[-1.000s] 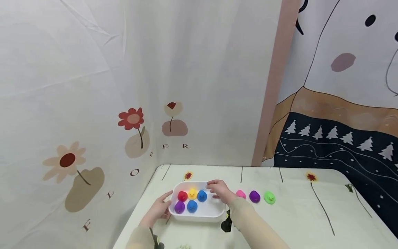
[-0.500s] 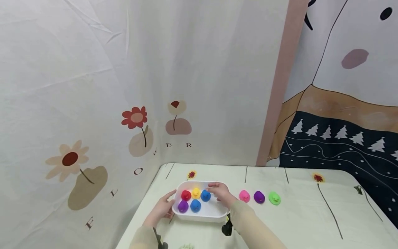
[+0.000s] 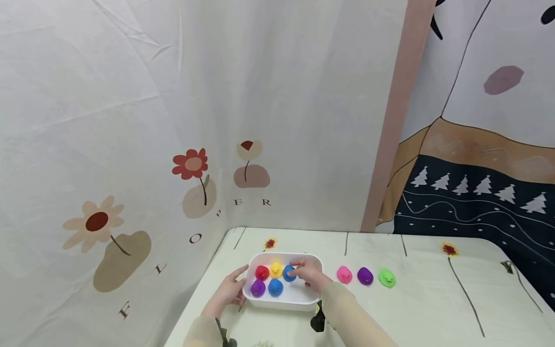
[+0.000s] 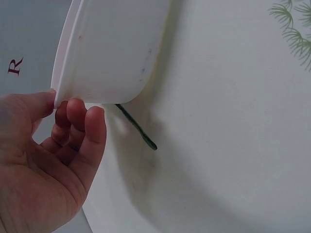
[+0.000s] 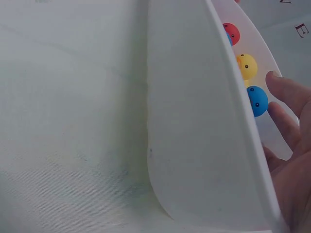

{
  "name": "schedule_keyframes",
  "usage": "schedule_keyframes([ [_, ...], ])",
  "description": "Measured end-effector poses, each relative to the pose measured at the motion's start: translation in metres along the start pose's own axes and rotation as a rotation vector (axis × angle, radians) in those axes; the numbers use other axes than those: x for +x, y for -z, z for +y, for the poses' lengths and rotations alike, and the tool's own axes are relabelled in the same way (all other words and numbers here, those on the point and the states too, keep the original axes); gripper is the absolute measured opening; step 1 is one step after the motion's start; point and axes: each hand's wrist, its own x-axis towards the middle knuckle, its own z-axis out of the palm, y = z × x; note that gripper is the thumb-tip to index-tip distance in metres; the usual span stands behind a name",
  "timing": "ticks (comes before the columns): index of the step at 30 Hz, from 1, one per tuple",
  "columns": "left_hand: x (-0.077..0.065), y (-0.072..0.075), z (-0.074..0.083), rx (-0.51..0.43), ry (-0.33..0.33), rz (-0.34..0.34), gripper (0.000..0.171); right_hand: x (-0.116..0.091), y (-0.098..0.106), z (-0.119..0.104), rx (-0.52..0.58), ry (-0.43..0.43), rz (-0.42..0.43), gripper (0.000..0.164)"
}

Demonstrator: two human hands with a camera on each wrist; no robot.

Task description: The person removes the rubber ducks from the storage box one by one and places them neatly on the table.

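Note:
A white plastic tub [image 3: 284, 304] stands on the table in the head view. Inside are small rubber ducks: red [image 3: 262, 273], yellow [image 3: 275, 270], purple [image 3: 257, 288], a front blue one [image 3: 275, 287] and a back blue one [image 3: 288, 273]. My left hand [image 3: 228, 291] holds the tub's left end, its thumb and fingers pinching the rim in the left wrist view. My right hand [image 3: 310, 273] reaches over the tub. Its spread fingers are at the back blue duck [image 5: 257, 101], one fingertip against or very near it. In the right wrist view the tub wall hides the ducks' lower parts.
Right of the tub, a pink duck [image 3: 344, 274], a purple duck [image 3: 365, 276] and a green duck [image 3: 387, 277] stand in a row on the table. A flower-printed cloth [image 3: 433, 299] covers the table. Printed curtains [image 3: 303, 120] rise behind and at the left.
My right hand has lowered into the tub and moved onto the back blue duck. My left hand keeps its hold on the rim. The head view has shifted slightly.

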Motion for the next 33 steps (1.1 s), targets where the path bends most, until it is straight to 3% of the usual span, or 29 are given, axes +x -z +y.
schedule_keyframes([
  [13,-0.0014,-0.0007,0.0018,0.0,0.008,-0.001,0.051,-0.0019,0.0,0.0005,-0.028,-0.037,-0.028,0.046],
  [23,0.0024,-0.0014,0.0006,-0.002,0.033,0.007,0.051,-0.0029,-0.0015,-0.0028,-0.068,0.002,-0.067,0.051],
  [33,0.0028,-0.0013,0.0,0.014,0.033,0.017,0.051,0.0005,-0.0034,0.0012,-0.099,0.02,-0.031,0.041],
])
